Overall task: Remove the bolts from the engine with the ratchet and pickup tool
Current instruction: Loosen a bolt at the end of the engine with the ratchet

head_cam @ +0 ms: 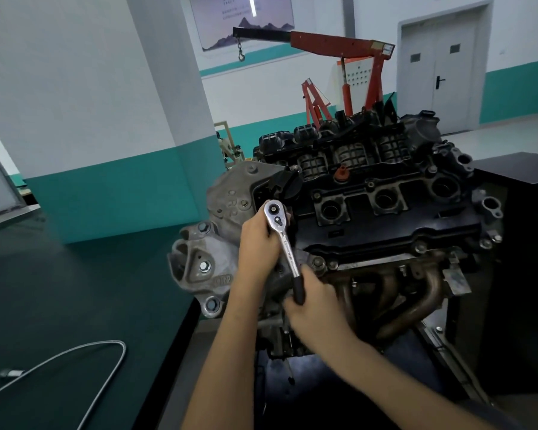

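A chrome ratchet (284, 240) with a black grip stands on the near-left corner of the engine's black valve cover (385, 218). The bolt under its head is hidden. My left hand (258, 243) is curled round the ratchet just below its round head. My right hand (314, 305) grips the black handle end, lower down in front of the exhaust manifold (416, 293). A flexible silver pickup tool (75, 355) lies in a loop on the dark table at the lower left. Several bolts show along the cover's front edge, one of them (420, 247) to the right of my hands.
A small metal socket (11, 373) lies on the dark green table (75, 290) at the left. The grey timing cover (205, 262) faces that table. A red engine hoist (348, 48) stands behind the engine. A dark cabinet (522, 243) flanks the right side.
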Tool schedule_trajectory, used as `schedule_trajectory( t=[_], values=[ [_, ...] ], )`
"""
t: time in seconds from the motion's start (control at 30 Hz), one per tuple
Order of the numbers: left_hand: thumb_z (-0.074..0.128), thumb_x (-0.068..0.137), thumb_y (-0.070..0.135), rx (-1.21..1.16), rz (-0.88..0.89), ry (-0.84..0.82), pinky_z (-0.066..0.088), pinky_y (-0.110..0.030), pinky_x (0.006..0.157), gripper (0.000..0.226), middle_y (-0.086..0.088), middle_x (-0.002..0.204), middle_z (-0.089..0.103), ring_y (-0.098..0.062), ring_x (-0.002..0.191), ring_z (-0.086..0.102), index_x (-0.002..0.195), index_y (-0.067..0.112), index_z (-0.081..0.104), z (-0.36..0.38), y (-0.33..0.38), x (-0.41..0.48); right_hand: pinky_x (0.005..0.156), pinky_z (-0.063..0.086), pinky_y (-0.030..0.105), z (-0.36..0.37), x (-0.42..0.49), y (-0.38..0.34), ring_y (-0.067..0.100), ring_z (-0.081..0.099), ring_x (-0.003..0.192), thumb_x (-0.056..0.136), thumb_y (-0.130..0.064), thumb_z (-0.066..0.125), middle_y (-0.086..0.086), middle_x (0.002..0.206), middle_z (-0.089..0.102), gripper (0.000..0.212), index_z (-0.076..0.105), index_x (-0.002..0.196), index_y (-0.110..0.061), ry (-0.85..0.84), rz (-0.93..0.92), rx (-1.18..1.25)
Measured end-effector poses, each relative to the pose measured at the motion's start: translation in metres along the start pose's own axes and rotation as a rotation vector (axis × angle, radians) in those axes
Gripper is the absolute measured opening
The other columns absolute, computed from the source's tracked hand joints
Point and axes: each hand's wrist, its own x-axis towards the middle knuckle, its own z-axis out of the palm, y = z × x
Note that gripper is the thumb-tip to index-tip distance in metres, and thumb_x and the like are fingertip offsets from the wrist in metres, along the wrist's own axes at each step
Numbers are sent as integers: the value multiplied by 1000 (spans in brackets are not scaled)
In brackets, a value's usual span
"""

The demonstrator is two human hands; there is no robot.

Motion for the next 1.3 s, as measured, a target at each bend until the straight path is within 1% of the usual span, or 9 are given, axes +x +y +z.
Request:
schedule_trajectory(
  t=[0.1,0.23,0.37,0.5,0.67,0.9,1.1,1.2,1.3],
  values=[
    [54,90,2,-38,34,-10,52,-31,73,22,0,80,68,-18,80,64,85,23,60,-2,0,-1,55,41,25,18,-1,-5,14,47,56,82,-6,53,5,67,51,36,50,118,-9,0,59,86],
    [50,86,-3,-98,114,-51,49,-18,79,27,10,94,70,-5,90,63,96,18,62,-8,6,-1,48,35,7,-27,12,1,2,47,49,78,-3,56,-8,63,50,27,54,95,-24,-131,-81,-70],
    [52,96,8,-65,63,-89,52,-34,66,17,23,78,65,0,64,54,97,23,61,-9,5,0,48,38,18,-107,61,2,7,50,52,80,-9,60,-8,64,49,19,55,96,-20,-274,-220,-539],
    [56,95,10,-47,68,12,41,-13,59,18,23,66,60,5,59,51,91,27,61,-5,7,-2,60,35,29,-137,93,-14,27,58,75,86,-19,56,-11,65,34,27,50,111,-28,-221,-384,-943],
    [52,89,1,-5,51,68,35,-8,54,29,20,58,55,9,56,49,79,27,53,-2,9,-3,53,39,26,-76,32,5,21,56,60,79,-13,59,0,64,50,22,40,79,-25,-154,-134,-350],
    [59,89,2,-93,5,47,51,-30,76,29,5,79,68,-14,81,65,79,29,59,-4,5,-3,48,34,12,18,0,-8,9,47,51,80,-4,54,0,65,52,29,53,108,-12,-9,27,76],
    [54,91,0,-70,141,-81,48,-21,79,20,9,95,70,-2,88,62,103,11,66,-11,7,-1,51,39,20,-97,50,7,5,51,52,78,-7,60,-9,61,48,20,56,93,-19,-265,-222,-438],
    [56,96,10,-24,122,-74,40,-10,69,18,18,83,65,10,72,55,111,12,65,-9,7,-2,58,37,27,-139,90,-7,25,60,70,84,-17,58,-12,62,37,25,52,107,-25,-236,-359,-905],
    [56,95,8,-10,85,24,36,-7,61,15,18,73,59,10,62,51,107,7,65,-6,8,-2,59,34,30,-135,92,-9,28,58,71,85,-20,56,-12,61,33,21,49,103,-27,-150,-408,-946]
  ],
)
